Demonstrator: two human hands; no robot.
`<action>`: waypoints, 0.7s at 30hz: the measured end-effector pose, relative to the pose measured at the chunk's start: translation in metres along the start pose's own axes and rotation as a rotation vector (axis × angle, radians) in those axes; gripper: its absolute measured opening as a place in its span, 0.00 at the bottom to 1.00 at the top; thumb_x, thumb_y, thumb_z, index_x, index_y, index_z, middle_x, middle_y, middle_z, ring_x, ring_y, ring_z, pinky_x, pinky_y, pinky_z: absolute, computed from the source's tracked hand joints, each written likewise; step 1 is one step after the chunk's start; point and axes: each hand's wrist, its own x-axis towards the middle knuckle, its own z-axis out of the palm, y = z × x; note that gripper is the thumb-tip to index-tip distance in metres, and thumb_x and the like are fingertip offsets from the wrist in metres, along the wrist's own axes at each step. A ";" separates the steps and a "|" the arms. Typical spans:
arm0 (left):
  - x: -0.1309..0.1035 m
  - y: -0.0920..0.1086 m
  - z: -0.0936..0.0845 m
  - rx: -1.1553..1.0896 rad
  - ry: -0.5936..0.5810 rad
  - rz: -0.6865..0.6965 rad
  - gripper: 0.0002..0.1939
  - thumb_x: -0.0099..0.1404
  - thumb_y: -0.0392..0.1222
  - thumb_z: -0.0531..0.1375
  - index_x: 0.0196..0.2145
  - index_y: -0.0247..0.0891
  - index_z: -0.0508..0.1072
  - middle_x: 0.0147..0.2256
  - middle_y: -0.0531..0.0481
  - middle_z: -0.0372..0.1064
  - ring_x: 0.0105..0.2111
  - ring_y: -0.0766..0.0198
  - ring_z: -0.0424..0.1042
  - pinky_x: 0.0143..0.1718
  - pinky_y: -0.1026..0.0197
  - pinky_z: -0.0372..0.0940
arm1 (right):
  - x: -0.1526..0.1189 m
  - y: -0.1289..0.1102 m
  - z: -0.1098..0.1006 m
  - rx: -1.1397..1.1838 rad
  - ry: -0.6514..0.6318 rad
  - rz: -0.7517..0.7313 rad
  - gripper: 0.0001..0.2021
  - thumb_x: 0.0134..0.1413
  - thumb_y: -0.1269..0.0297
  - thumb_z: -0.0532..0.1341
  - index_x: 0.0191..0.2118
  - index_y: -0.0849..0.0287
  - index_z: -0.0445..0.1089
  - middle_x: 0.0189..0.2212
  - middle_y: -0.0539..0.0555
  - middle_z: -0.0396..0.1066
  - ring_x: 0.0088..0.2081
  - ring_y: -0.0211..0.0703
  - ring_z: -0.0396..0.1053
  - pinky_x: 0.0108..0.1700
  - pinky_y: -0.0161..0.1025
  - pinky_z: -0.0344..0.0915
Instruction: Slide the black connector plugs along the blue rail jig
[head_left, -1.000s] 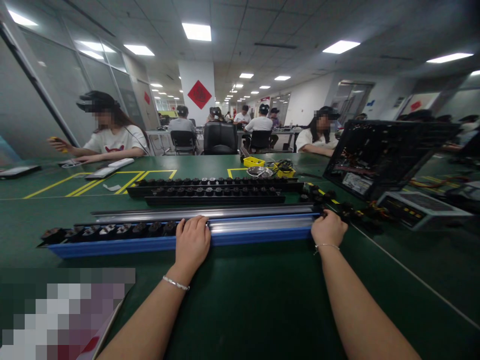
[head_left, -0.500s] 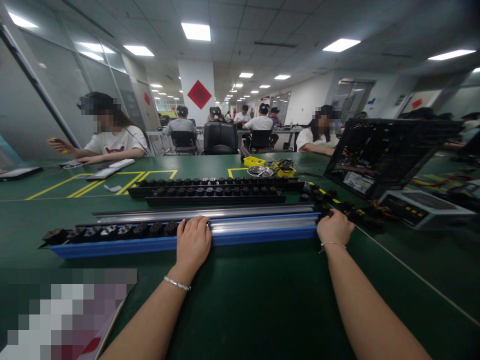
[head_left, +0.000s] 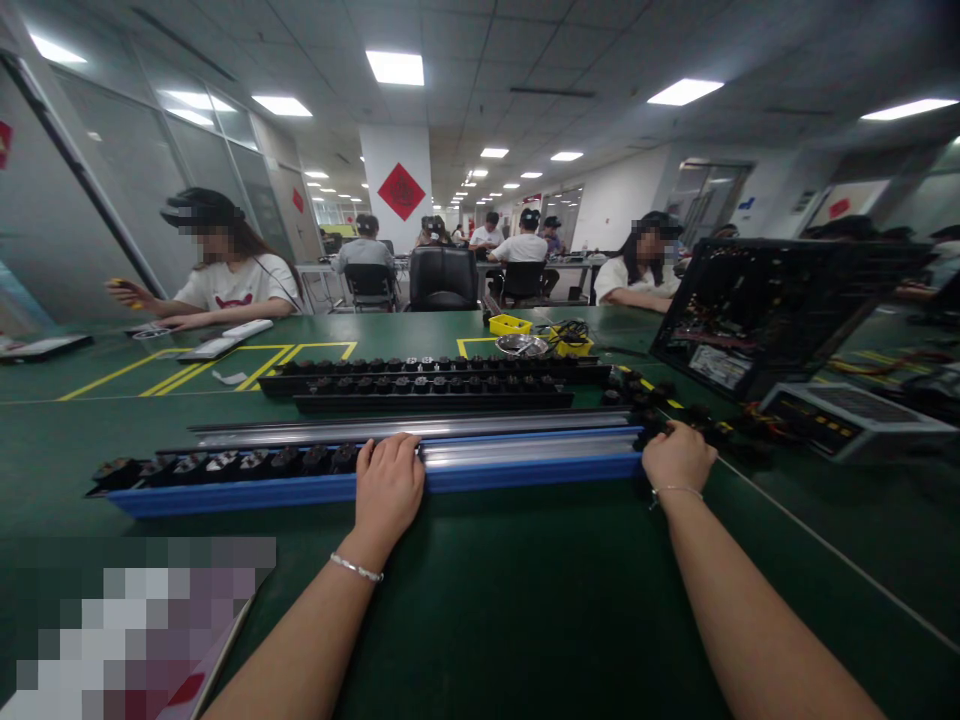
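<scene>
Blue channel (head_left: 480, 480) lies lengthwise on table (head_left: 525, 600), black sockets (head_left: 286, 460) along its left part. Left hand (head_left: 391, 487) stays laid over it beside them; whether gripping, cannot tell. Right hand (head_left: 679, 458) has shifted slightly outward, just beyond the channel's right end, fingers curled, contents hidden. Channel's right stretch now more exposed.

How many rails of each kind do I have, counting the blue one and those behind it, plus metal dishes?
Blue rail: 1
Silver-and-black rail: 1
Black rails lined with parts: 2
Metal dish: 1
Total: 5
</scene>
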 end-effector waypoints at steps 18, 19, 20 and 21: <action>0.001 0.004 0.001 0.000 -0.004 -0.021 0.16 0.62 0.35 0.48 0.44 0.40 0.69 0.45 0.45 0.71 0.47 0.55 0.67 0.56 0.47 0.48 | 0.031 0.087 -0.011 -0.045 -0.010 0.107 0.20 0.46 0.68 0.50 0.44 0.67 0.70 0.37 0.65 0.70 0.45 0.58 0.65 0.49 0.52 0.55; 0.001 0.003 0.001 0.000 -0.004 -0.022 0.16 0.62 0.34 0.48 0.45 0.39 0.69 0.45 0.44 0.71 0.47 0.55 0.67 0.56 0.47 0.48 | 0.032 0.091 -0.012 -0.059 -0.009 0.099 0.20 0.46 0.67 0.50 0.44 0.67 0.70 0.37 0.65 0.70 0.45 0.58 0.65 0.50 0.51 0.55; 0.001 0.003 0.001 0.000 -0.002 -0.019 0.16 0.62 0.34 0.48 0.45 0.39 0.69 0.45 0.44 0.71 0.47 0.55 0.67 0.57 0.48 0.48 | 0.033 0.093 -0.012 -0.069 -0.007 0.098 0.21 0.46 0.68 0.50 0.45 0.67 0.70 0.38 0.65 0.70 0.45 0.57 0.65 0.50 0.51 0.55; 0.000 0.003 0.001 -0.002 0.002 -0.017 0.16 0.62 0.35 0.48 0.46 0.39 0.68 0.45 0.44 0.71 0.47 0.55 0.67 0.57 0.48 0.48 | 0.033 0.093 -0.012 -0.073 -0.008 0.102 0.21 0.46 0.68 0.50 0.45 0.67 0.70 0.38 0.65 0.70 0.45 0.57 0.65 0.50 0.51 0.55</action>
